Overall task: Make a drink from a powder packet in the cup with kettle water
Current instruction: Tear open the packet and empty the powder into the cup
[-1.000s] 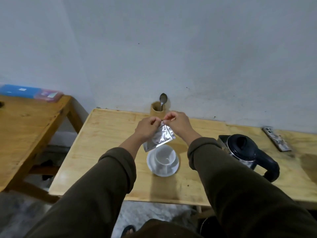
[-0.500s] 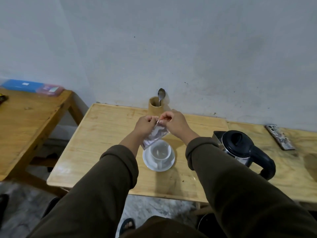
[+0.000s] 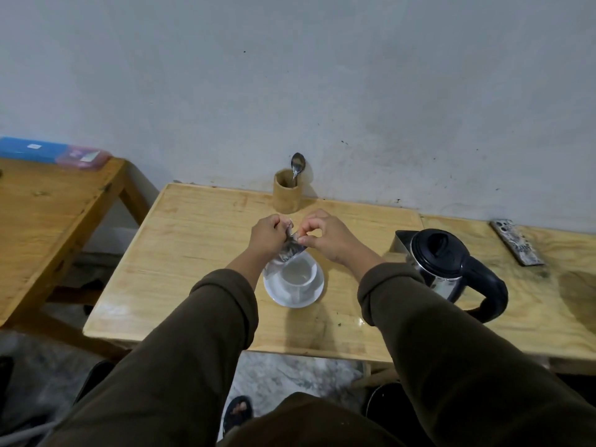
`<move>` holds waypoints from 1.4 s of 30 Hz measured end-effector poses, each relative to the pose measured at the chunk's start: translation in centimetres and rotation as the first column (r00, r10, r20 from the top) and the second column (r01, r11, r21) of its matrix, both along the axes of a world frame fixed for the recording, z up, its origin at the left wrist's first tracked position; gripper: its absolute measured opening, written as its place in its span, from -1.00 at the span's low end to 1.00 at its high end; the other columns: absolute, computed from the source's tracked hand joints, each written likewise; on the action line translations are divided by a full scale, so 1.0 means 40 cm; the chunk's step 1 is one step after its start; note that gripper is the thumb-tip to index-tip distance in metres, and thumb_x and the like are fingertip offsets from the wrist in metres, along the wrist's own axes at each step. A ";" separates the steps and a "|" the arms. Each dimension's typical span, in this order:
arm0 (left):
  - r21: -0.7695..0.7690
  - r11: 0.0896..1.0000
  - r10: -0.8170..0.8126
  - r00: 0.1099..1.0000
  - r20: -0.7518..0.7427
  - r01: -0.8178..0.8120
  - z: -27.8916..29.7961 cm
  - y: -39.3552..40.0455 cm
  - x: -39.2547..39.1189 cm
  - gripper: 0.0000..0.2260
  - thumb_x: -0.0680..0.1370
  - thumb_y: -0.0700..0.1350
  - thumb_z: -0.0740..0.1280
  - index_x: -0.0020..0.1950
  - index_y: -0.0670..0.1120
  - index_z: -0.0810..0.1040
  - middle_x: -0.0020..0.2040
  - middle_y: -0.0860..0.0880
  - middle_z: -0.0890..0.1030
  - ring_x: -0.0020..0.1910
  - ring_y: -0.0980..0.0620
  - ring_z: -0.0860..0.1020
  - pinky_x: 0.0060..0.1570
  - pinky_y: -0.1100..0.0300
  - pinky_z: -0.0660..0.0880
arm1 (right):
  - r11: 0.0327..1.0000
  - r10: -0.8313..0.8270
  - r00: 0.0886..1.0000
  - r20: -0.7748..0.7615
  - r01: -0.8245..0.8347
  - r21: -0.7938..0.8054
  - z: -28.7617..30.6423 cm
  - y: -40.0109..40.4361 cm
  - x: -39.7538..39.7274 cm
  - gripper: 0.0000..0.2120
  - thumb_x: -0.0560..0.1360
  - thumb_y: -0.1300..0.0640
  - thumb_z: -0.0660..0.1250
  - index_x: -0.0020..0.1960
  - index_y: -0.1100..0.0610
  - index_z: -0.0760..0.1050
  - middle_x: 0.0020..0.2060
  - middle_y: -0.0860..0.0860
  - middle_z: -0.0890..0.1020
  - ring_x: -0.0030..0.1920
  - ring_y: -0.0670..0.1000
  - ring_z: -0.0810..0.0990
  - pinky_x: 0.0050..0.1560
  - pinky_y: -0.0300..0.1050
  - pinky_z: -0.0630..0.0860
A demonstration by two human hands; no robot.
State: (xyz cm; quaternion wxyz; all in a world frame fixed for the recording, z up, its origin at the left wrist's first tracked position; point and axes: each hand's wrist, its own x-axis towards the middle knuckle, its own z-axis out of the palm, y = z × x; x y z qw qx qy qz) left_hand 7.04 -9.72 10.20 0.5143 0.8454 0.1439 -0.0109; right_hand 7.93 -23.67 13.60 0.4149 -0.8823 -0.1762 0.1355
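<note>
the packet is pinched at its top by the fingers of the left hand and right hand, just above the cup. it is being torn open. next, powder must be tipped in.

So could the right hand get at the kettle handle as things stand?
Probably yes, once it lets go. The right hand is pinching the packet together with the left hand over the cup. The kettle stands to its right, handle toward the person, nothing between.
</note>
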 end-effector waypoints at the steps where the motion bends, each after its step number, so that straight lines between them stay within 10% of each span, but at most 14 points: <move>1: 0.005 1.000 -0.010 1.000 0.000 0.010 -0.004 -0.003 -0.004 -0.76 0.60 -0.18 0.15 -0.07 -0.19 0.61 0.03 -0.22 0.67 0.09 -0.17 0.57 -0.01 0.19 0.38 | 1.000 0.001 1.000 0.003 -0.001 -0.005 -0.006 -0.003 -0.005 -0.93 0.41 0.33 0.40 -0.11 0.31 0.58 -0.02 0.00 0.45 0.03 -0.07 0.42 -0.08 -0.54 0.27; 18: 0.151 0.988 -0.003 0.978 -0.206 0.035 -0.066 0.029 -0.018 -0.80 0.54 -0.21 0.18 -0.01 -0.16 0.60 0.02 -0.20 0.67 -0.03 -0.17 0.62 0.02 0.09 0.56 | 0.998 0.001 0.978 -0.210 0.013 0.065 -0.047 -0.034 -0.057 -0.75 0.47 0.34 0.31 -0.28 0.04 0.47 -0.02 -0.05 0.60 0.10 0.12 0.57 0.18 -0.01 0.47; 24: 0.215 0.966 -0.066 0.936 -0.345 0.147 -0.066 0.024 -0.003 -0.73 0.56 -0.22 0.17 0.15 -0.21 0.60 0.12 -0.22 0.65 0.12 -0.20 0.61 0.20 0.02 0.53 | 0.996 -0.061 0.967 -0.247 0.076 0.049 -0.072 -0.033 -0.066 -0.75 0.53 0.36 0.16 -0.23 0.07 0.37 0.03 0.06 0.62 -0.16 0.03 0.65 -0.17 -0.22 0.48; 29: 0.343 0.887 -0.145 0.892 -0.429 0.309 -0.048 0.000 0.001 -0.70 0.56 -0.20 0.19 0.27 -0.17 0.50 0.25 -0.15 0.56 0.24 -0.14 0.52 0.22 0.08 0.49 | 0.993 -0.117 0.975 -0.190 0.112 -0.037 -0.099 -0.043 -0.077 -0.91 0.51 0.32 0.18 -0.13 0.19 0.42 -0.07 0.14 0.66 -0.18 0.00 0.69 -0.02 0.06 0.58; 33: 0.398 0.817 -0.184 0.842 -0.506 0.417 -0.045 -0.013 0.009 -0.73 0.55 -0.21 0.18 0.19 -0.22 0.53 0.21 -0.14 0.59 0.17 -0.12 0.56 -0.01 0.19 0.43 | 0.993 -0.062 0.994 -0.089 0.052 -0.103 -0.101 -0.042 -0.087 -0.77 0.50 0.38 0.14 -0.07 0.18 0.55 -0.10 0.09 0.62 -0.10 0.10 0.65 -0.09 -0.11 0.52; 39: 0.476 0.722 -0.165 0.792 -0.588 0.503 -0.028 -0.033 0.015 -0.79 0.60 -0.22 0.11 -0.07 -0.21 0.53 0.22 -0.12 0.57 0.13 -0.07 0.56 0.05 0.23 0.44 | 0.977 -0.014 0.997 -0.076 -0.002 -0.212 -0.130 -0.025 -0.096 -0.71 0.38 0.25 0.43 0.09 0.18 0.56 0.00 0.11 0.51 -0.07 0.08 0.53 0.04 -0.06 0.53; 42: 0.465 0.716 -0.152 0.767 -0.623 0.520 -0.026 -0.041 0.028 -0.72 0.61 -0.21 0.08 0.17 -0.22 0.53 0.26 -0.12 0.54 0.25 -0.08 0.51 0.19 0.19 0.42 | 0.979 -0.040 0.996 -0.074 0.025 -0.205 -0.137 -0.014 -0.102 -0.63 0.31 0.15 0.52 0.07 0.17 0.53 -0.09 0.02 0.40 -0.15 0.01 0.42 -0.08 -0.12 0.43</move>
